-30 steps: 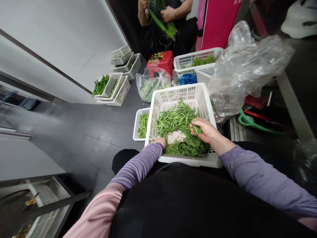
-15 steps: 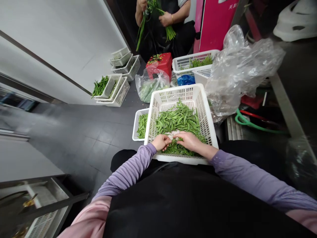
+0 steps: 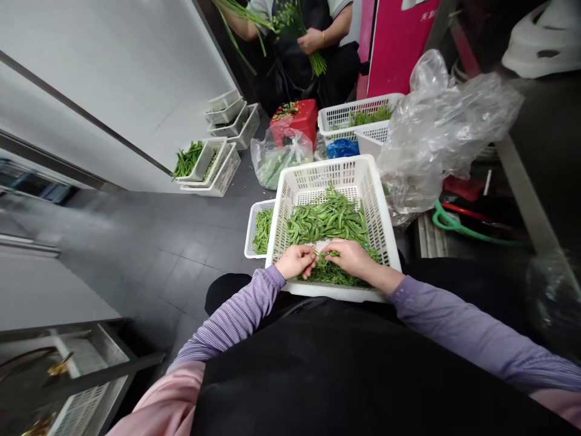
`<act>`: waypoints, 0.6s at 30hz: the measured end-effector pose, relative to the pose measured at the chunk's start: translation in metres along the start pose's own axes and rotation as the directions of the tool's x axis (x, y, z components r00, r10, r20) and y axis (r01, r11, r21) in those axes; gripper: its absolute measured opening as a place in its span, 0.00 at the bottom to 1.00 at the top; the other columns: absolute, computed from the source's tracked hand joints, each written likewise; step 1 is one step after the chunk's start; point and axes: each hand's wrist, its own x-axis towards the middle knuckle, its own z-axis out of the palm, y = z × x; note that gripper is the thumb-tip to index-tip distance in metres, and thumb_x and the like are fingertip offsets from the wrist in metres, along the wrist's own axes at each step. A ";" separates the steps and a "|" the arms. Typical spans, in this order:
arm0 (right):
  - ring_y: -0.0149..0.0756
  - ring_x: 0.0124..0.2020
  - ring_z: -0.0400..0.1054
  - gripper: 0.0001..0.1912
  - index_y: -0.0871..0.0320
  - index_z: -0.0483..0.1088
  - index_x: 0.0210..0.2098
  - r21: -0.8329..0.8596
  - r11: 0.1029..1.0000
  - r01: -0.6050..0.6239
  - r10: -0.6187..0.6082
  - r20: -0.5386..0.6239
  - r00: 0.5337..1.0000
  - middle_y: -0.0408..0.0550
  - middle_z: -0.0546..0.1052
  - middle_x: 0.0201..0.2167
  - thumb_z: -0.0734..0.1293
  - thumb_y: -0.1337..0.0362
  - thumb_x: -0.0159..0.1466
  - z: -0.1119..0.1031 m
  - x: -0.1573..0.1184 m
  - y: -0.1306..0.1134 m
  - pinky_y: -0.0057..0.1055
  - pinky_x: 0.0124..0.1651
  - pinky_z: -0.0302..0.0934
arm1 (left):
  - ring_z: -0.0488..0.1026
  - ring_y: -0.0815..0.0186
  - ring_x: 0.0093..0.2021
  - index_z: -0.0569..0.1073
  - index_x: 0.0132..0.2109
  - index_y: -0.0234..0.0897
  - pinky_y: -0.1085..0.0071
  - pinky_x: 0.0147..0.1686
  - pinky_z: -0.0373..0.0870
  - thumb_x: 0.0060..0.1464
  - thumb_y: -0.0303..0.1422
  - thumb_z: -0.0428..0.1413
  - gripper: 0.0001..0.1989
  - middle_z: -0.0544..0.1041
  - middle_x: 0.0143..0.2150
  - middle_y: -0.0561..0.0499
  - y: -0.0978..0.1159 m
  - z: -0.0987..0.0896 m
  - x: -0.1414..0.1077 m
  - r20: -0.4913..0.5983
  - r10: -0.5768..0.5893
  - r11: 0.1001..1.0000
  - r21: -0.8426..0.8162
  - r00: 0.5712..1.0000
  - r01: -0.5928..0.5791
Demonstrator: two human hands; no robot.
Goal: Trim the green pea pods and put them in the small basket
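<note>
A large white basket (image 3: pixel 334 172) sits in front of my lap. Green pea pods (image 3: pixel 333 215) are heaped in its far part, and thin green trimmings (image 3: pixel 333 274) lie nearest to me. Over the near part, my left hand (image 3: pixel 297 261) is pinched closed on a small green pod. My right hand (image 3: pixel 349 257) comes in from the right, fingertips closed on the same pod, close to the left fingertips. The pod is small and partly covered by the fingers. To the left, a small white basket (image 3: pixel 249 236) holds more pods and touches the large one.
Stacked baskets (image 3: pixel 222 175) with green peppers (image 3: pixel 187 160) stand at the left wall. Beyond are a plastic bag (image 3: pixel 276 165), a red stool (image 3: pixel 305 118), another white basket (image 3: pixel 333 116) and a person holding green stalks (image 3: pixel 316 63). Clear plastic (image 3: pixel 436 133) bulges at the right.
My hands have come together, and a pod now shows between the fingertips. The other person's hand at the left has risen and moved outward with some stalks. The view has shifted slightly.
</note>
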 end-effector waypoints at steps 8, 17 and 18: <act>0.29 0.15 0.60 0.11 0.57 0.69 0.28 0.419 0.836 -0.356 0.391 0.002 0.921 0.39 0.67 0.14 0.68 0.57 0.50 -0.017 0.005 0.006 0.26 0.20 0.52 | 0.60 0.77 0.12 0.67 0.28 0.28 0.80 0.12 0.61 0.48 0.25 0.48 0.06 0.63 0.16 0.57 -0.045 -0.011 0.024 -0.080 -0.299 0.952 0.040 0.951 0.303; 0.23 0.10 0.49 0.15 0.57 0.59 0.24 0.667 0.605 -0.434 0.473 0.137 0.870 0.35 0.62 0.10 0.69 0.56 0.48 -0.022 0.009 0.013 0.23 0.14 0.42 | 0.62 0.81 0.18 0.55 0.57 0.37 0.80 0.18 0.62 0.43 0.24 0.53 0.32 0.67 0.45 0.47 -0.027 -0.012 0.018 0.014 -0.165 0.854 0.502 0.986 0.135; 0.23 0.10 0.49 0.15 0.57 0.59 0.24 0.672 0.595 -0.441 0.469 0.156 0.869 0.36 0.63 0.11 0.69 0.56 0.48 -0.022 0.009 0.013 0.23 0.14 0.43 | 0.62 0.80 0.18 0.54 0.57 0.37 0.79 0.19 0.62 0.46 0.27 0.53 0.31 0.67 0.44 0.47 -0.019 -0.009 0.017 0.040 -0.102 0.859 0.508 0.994 0.068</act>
